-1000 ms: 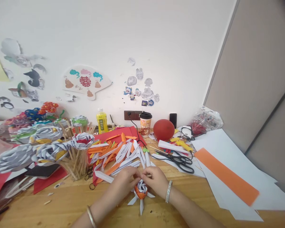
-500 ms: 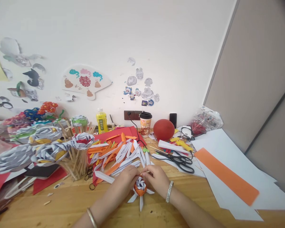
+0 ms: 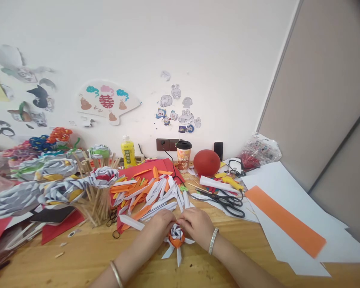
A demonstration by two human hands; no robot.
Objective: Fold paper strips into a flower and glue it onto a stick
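A small folded paper flower [image 3: 177,239], white in the middle with an orange ring, rests on the wooden table near its front. White paper strips stick out from it toward me and to the sides. My left hand [image 3: 163,223] curls round its far left side, fingers closed on it. On the far right side my right hand [image 3: 196,224] pinches it, the fingertips meeting the left ones. The hands hide the flower's far edge. Just beyond lies a pile of folded white and orange paper strips [image 3: 156,194] on red paper.
Black scissors [image 3: 228,203] and a yellow glue gun [image 3: 232,183] lie right of the pile. Finished paper flowers [image 3: 63,190] on sticks crowd the left. A lidded cup [image 3: 184,158], a red balloon [image 3: 207,163] and a yellow bottle [image 3: 128,152] stand behind. White sheets [image 3: 276,200] and an orange strip [image 3: 285,220] cover the right.
Both hands stay at the flower's far side, with only slight finger movement. More of the flower's white middle shows between them. The whole view has shifted slightly.
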